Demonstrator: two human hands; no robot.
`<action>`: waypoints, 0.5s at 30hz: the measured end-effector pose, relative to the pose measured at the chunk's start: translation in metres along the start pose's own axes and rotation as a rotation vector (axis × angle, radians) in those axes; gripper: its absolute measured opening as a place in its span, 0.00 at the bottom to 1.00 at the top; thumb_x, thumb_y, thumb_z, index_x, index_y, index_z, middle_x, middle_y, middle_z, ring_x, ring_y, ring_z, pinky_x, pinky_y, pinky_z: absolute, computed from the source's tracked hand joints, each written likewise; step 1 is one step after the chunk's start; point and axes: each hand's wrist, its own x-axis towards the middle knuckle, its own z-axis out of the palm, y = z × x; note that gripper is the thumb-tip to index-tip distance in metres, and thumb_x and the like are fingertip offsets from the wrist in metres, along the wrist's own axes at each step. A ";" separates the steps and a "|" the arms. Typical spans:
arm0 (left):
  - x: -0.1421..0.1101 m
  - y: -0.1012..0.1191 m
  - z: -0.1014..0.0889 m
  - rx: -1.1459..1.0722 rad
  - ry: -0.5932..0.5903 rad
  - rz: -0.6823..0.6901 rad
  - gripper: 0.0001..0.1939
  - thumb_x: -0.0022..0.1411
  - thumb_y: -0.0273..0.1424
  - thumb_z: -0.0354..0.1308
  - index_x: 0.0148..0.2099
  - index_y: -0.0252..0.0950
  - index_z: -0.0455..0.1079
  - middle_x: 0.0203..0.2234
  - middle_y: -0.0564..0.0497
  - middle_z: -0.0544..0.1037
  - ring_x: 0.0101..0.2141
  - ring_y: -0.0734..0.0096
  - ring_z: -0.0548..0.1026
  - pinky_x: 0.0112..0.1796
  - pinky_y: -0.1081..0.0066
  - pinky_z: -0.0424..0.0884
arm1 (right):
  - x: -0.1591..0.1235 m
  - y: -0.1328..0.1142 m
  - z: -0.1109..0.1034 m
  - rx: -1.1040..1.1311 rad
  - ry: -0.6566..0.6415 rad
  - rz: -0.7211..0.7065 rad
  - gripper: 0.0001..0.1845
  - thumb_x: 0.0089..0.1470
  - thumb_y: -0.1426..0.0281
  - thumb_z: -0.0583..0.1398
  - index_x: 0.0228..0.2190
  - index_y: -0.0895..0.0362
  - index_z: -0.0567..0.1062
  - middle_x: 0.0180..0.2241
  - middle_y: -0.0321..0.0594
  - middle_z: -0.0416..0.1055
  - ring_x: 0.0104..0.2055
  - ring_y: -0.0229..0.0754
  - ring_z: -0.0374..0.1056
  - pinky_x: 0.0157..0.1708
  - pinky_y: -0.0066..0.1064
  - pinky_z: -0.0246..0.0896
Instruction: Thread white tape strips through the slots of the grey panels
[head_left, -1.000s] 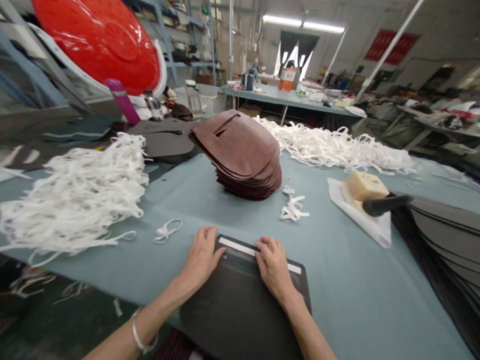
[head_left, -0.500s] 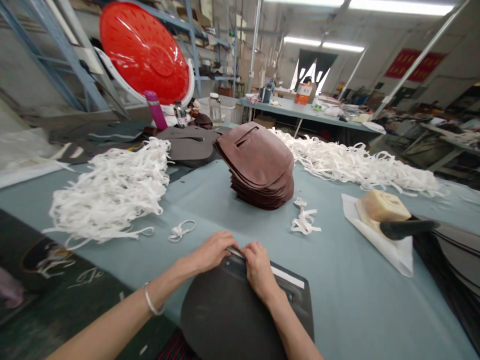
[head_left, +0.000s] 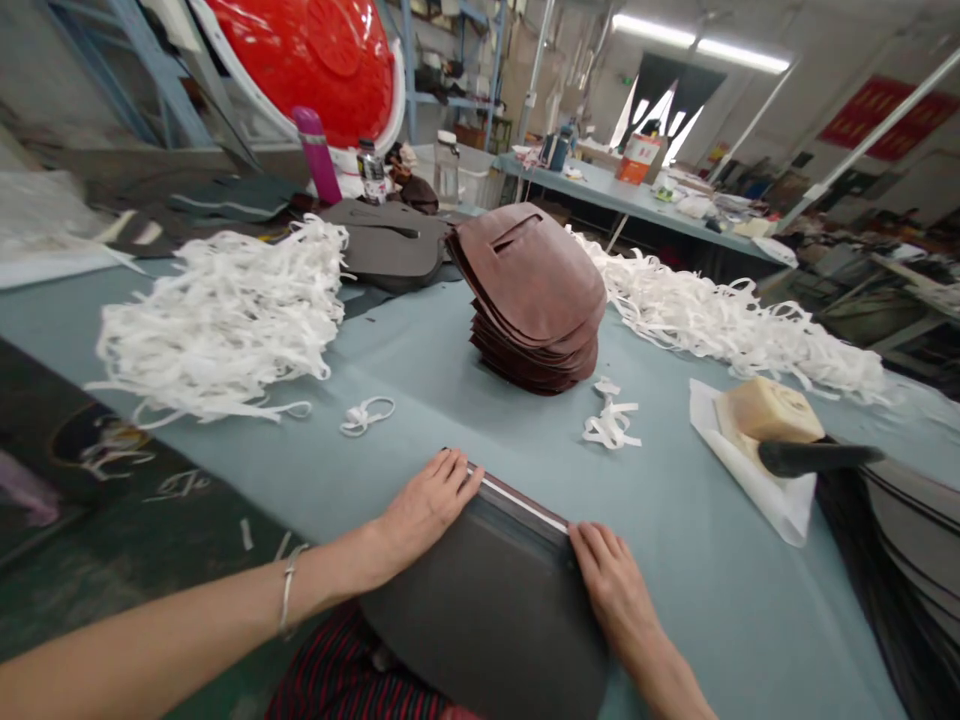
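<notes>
A dark grey leather-like panel (head_left: 499,600) with a rounded near side lies in front of me, its near part over my lap. Along its straight far edge runs a thin white strip (head_left: 525,503), beside a narrow brownish edge. My left hand (head_left: 427,510) is closed over the left end of that edge, fingers close together on top. At the right end, my right hand (head_left: 611,575) grips the corner with bent fingers. Both thumbs are largely hidden. Beyond my hands stands a stack of brown leather panels (head_left: 536,290), the top one slotted.
White strips are heaped at left (head_left: 232,320) and far right (head_left: 735,315). Loose strip scraps (head_left: 611,422) lie nearer. At right, a yellowish block (head_left: 772,410) and a black-handled tool (head_left: 817,458) rest on white sheeting. Bottles, including a purple one (head_left: 316,155), stand behind.
My hands have moved apart, the right one sliding to the panel's right corner. The far edge now looks folded over, with only a thin line of the white strip showing. The view has shifted.
</notes>
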 end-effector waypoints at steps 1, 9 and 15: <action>0.000 0.002 -0.001 -0.006 0.005 -0.009 0.25 0.62 0.19 0.45 0.61 0.31 0.56 0.51 0.35 0.69 0.54 0.54 0.67 0.55 0.54 0.59 | -0.010 0.005 -0.001 -0.015 0.031 -0.012 0.19 0.57 0.81 0.46 0.48 0.64 0.68 0.42 0.52 0.68 0.44 0.50 0.61 0.40 0.40 0.61; -0.005 -0.023 -0.012 -0.241 0.101 -0.139 0.15 0.62 0.22 0.48 0.50 0.34 0.66 0.46 0.44 0.73 0.52 0.64 0.66 0.57 0.60 0.56 | -0.006 0.024 0.008 0.073 0.114 0.010 0.13 0.56 0.79 0.48 0.33 0.56 0.71 0.33 0.44 0.70 0.36 0.46 0.64 0.34 0.38 0.60; -0.025 -0.099 -0.014 -0.364 0.208 -0.773 0.12 0.64 0.26 0.46 0.47 0.32 0.66 0.45 0.38 0.70 0.52 0.50 0.63 0.52 0.42 0.56 | 0.055 0.007 0.018 0.237 0.225 0.077 0.12 0.55 0.76 0.51 0.38 0.53 0.70 0.35 0.44 0.70 0.37 0.46 0.65 0.31 0.36 0.62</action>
